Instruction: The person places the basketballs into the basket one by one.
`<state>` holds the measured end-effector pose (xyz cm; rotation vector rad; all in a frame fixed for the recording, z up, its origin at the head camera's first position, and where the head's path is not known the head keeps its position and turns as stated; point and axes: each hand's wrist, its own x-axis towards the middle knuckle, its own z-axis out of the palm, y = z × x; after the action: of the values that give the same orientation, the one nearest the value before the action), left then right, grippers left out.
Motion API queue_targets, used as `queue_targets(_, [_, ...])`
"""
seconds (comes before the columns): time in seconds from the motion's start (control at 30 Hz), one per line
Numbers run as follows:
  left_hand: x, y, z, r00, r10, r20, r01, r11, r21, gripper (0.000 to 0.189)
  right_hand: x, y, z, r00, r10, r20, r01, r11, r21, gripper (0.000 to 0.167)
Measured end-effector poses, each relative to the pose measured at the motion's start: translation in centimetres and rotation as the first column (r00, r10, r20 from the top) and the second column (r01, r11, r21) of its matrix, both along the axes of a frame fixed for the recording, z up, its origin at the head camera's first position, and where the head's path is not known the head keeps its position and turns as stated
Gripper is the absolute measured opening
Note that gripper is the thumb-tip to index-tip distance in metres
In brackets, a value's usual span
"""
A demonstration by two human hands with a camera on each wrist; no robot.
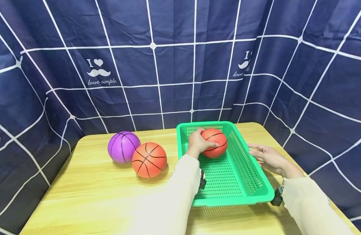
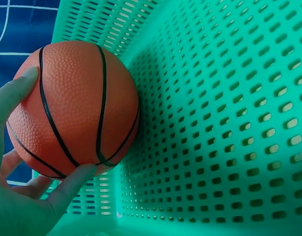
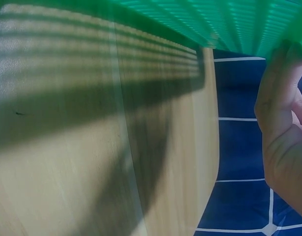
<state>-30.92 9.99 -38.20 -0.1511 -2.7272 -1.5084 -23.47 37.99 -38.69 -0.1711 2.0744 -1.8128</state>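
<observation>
An orange basketball (image 1: 215, 143) with black lines is at the far end of a green perforated plastic basket (image 1: 233, 199). My left hand (image 1: 198, 142) grips this ball from its left side, thumb and fingers spread round it. The left wrist view shows the same ball (image 2: 87, 108) beside the basket's holed floor, with my left hand (image 2: 23, 196) on it. At the basket's right side, my right hand (image 1: 270, 159) has its fingers extended against the outer wall by the rim. In the right wrist view, my right hand (image 3: 283, 123) touches the green wall (image 3: 239, 24).
A purple ball (image 1: 123, 147) and a second orange basketball (image 1: 149, 160) sit side by side on the wooden table (image 1: 89, 195), left of the basket. A dark blue curtain (image 1: 174, 71) with white grid lines hangs behind the table and along both sides.
</observation>
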Motion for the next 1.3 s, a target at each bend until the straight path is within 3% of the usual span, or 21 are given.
queue_targets(0.4, [-0.1,-0.1,0.0,1.000,-0.012,0.023,0.013,1.000,-0.021,0.091,-0.1,-0.4,0.1,1.000,-0.016,0.006,0.016,1.000,0.001,0.066])
queue_targets(0.67, [-0.4,-0.3,0.7,1.000,0.006,-0.014,-0.005,1.000,0.016,0.093,-0.2,-0.2,0.0,1.000,-0.026,0.004,0.026,1.000,0.003,0.067])
queue_targets(0.8, [-0.6,-0.6,1.6,1.000,-0.004,-0.027,0.004,1.000,0.016,0.092,-0.1,-0.1,0.0,0.999,-0.031,0.006,0.031,0.999,0.011,0.068])
queue_targets(1.0, [-0.7,-1.5,4.0,0.994,-0.085,-0.065,0.088,0.995,0.046,0.093,0.1,-0.2,0.2,0.999,-0.034,0.003,0.034,0.999,0.013,0.068])
queue_targets(1.3, [-1.4,-4.0,7.1,0.978,-0.169,-0.126,0.168,0.986,-0.016,0.093,0.0,-0.2,0.1,1.000,-0.010,0.002,0.010,1.000,-0.020,0.064])
